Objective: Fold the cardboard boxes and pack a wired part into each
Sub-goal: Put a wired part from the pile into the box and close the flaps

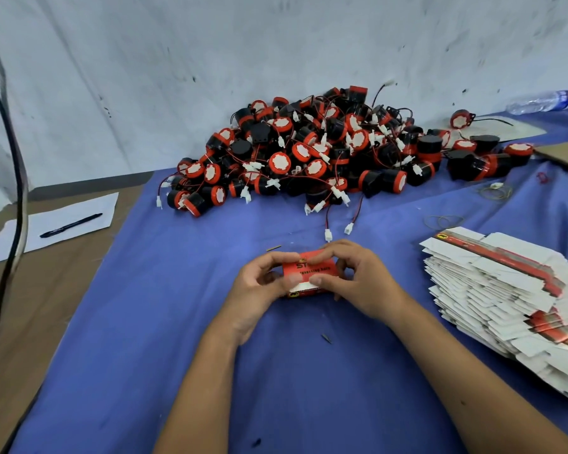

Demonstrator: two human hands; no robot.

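Note:
A small red cardboard box (pixel 310 271) with black lettering sits between both hands at the middle of the blue cloth (pixel 276 371). My left hand (pixel 259 285) grips its left end, fingers curled over the top. My right hand (pixel 354 280) grips the right end, thumb on the white front flap. Behind the box lies a big heap of black-and-red wired parts (pixel 325 152) with white plugs. A fanned stack of flat unfolded boxes (pixel 512 296) lies at the right.
A white sheet (pixel 56 224) with a black pen (pixel 71 225) lies at the left on brown board. Black cables (pixel 17 191) hang at the far left. A plastic bottle (pixel 541 101) lies at the back right. Rubber bands (pixel 443 221) lie near the stack.

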